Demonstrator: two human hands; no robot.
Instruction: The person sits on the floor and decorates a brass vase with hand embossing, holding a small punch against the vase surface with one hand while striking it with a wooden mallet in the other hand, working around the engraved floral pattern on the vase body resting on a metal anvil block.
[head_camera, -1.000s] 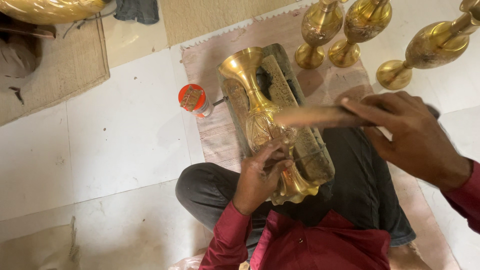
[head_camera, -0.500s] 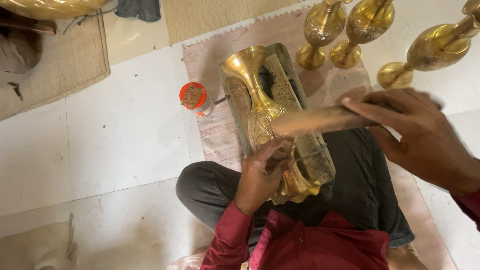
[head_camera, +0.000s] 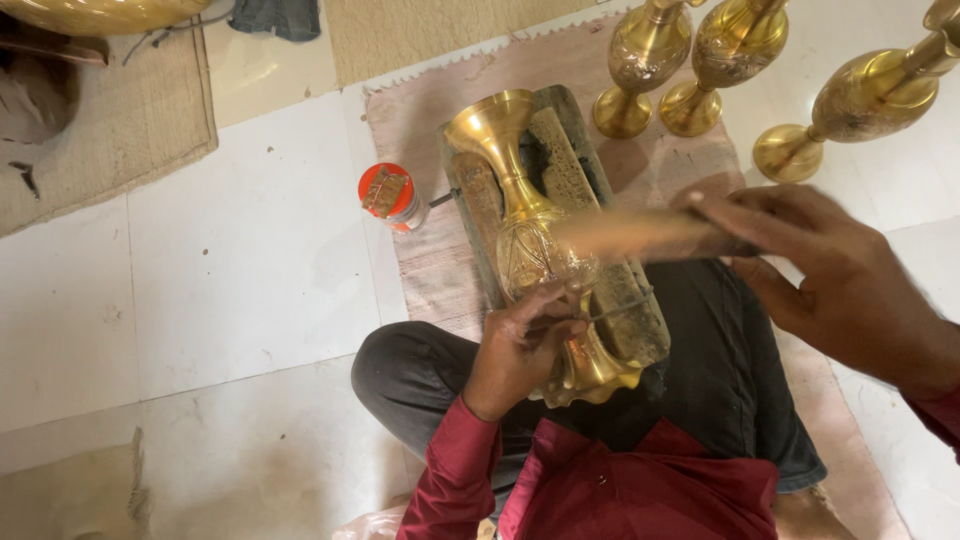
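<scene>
Since half a second ago, my right hand (head_camera: 830, 270) has swung the wooden mallet (head_camera: 640, 235) a little lower over the brass vase (head_camera: 535, 255); its head is blurred, so I cannot tell whether it touches the metal. From my head camera, the vase lies on its side along the dark wooden block (head_camera: 585, 180), flared mouth pointing away from me, foot near my lap. My right fingers are wrapped tight round the mallet handle, to the right of the vase. My left hand (head_camera: 520, 345) is curled against the vase's belly, pinching a thin metal chisel (head_camera: 610, 310) whose tip rests on the engraved surface. Left of the vase stands a small orange-lidded jar (head_camera: 390, 195) on the white floor. Beyond the vase, three more brass vases (head_camera: 735, 45) stand near the mat (head_camera: 430, 260)
</scene>
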